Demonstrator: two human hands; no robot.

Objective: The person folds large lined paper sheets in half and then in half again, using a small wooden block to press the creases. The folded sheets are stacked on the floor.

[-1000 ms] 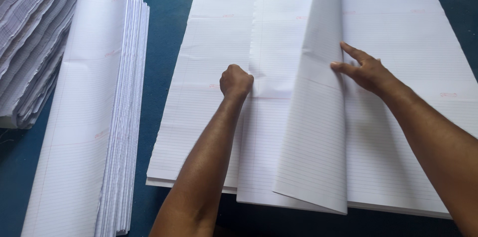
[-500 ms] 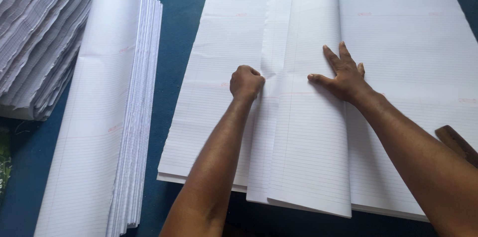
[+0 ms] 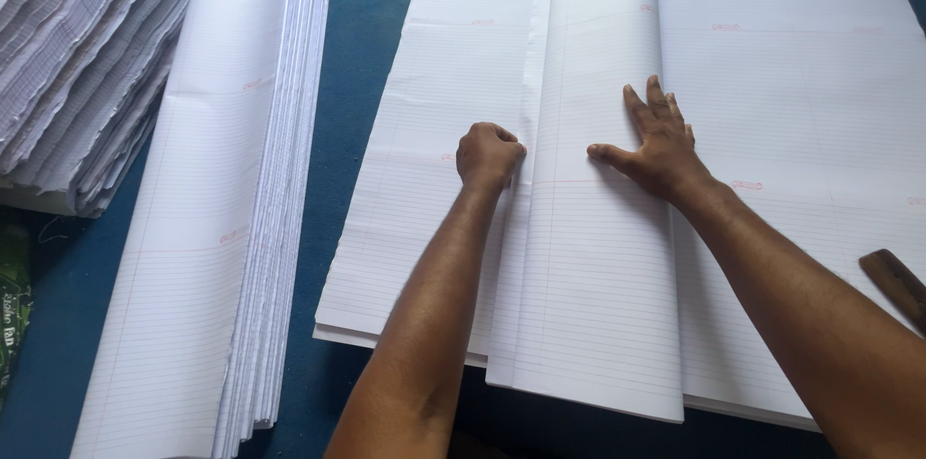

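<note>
Left hand (image 3: pixel 489 154) is clenching into a fist, knuckles pressing on the crease edge of the folded ruled sheet (image 3: pixel 593 256); not grasping anything I can see. Right hand (image 3: pixel 659 146) is lying flat, fingers spread, released, palm pressing the same folded sheet down. That sheet is lying on top of the big stack of flat ruled paper (image 3: pixel 791 83) on the blue tabletop (image 3: pixel 362 64). Pile of already folded sheets (image 3: pixel 222 228) is sitting to the left, well apart. Another ragged paper stack (image 3: pixel 87 44) is occupying the far-left corner. Brown wooden piece (image 3: pixel 895 283) is poking in at the right edge.
</note>
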